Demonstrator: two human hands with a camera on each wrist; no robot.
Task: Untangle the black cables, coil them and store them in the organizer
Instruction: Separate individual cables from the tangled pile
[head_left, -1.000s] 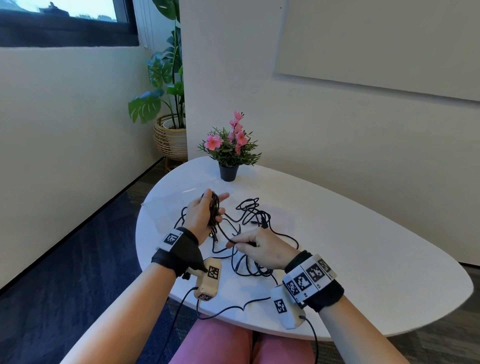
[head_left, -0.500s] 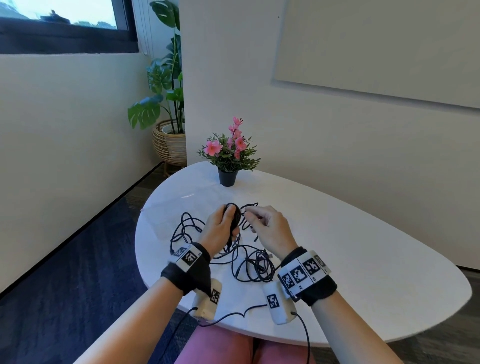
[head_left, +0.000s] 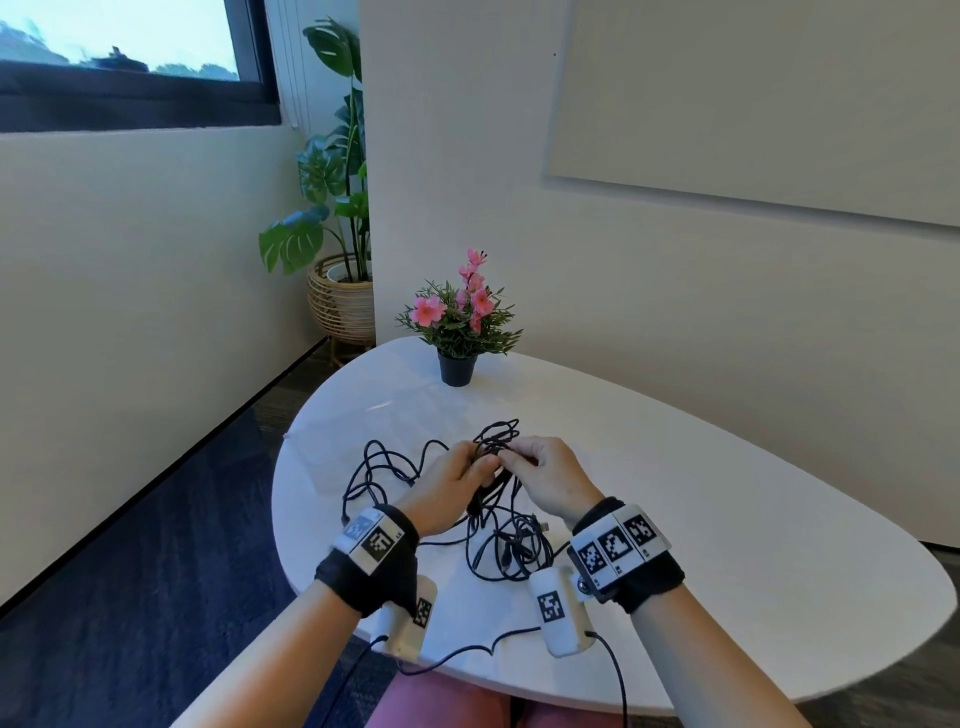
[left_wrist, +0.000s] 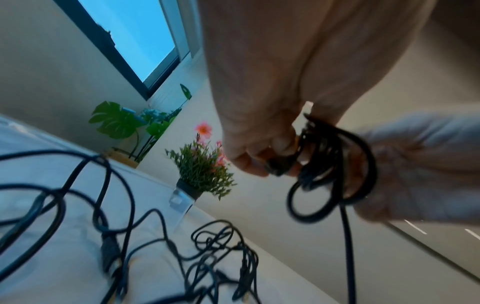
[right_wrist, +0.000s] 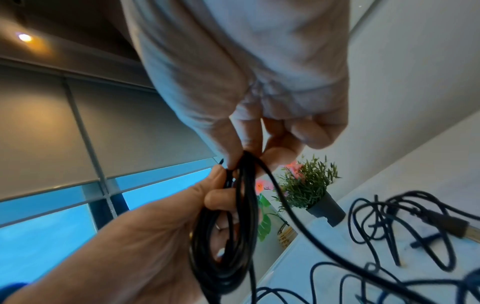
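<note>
My left hand (head_left: 457, 480) grips a coil of black cable (right_wrist: 226, 236), its loops wound round the fingers just above the table. My right hand (head_left: 540, 467) meets it from the right and pinches the strand at the top of the coil (left_wrist: 327, 156) between thumb and fingertips (right_wrist: 239, 152). From the coil one strand hangs down to the tangled black cables (head_left: 498, 545) spread on the white table (head_left: 727, 519), with more loops to the left (head_left: 379, 467). No organizer shows in any view.
A small black pot with pink flowers (head_left: 460, 322) stands at the table's far edge, behind the hands. A large potted plant in a wicker basket (head_left: 337, 291) stands on the floor in the corner. The wall runs along the table's far side.
My right hand rose from the tangle near the front edge and came up to the coil in my left hand. The left hand moved right, toward the table's middle.
</note>
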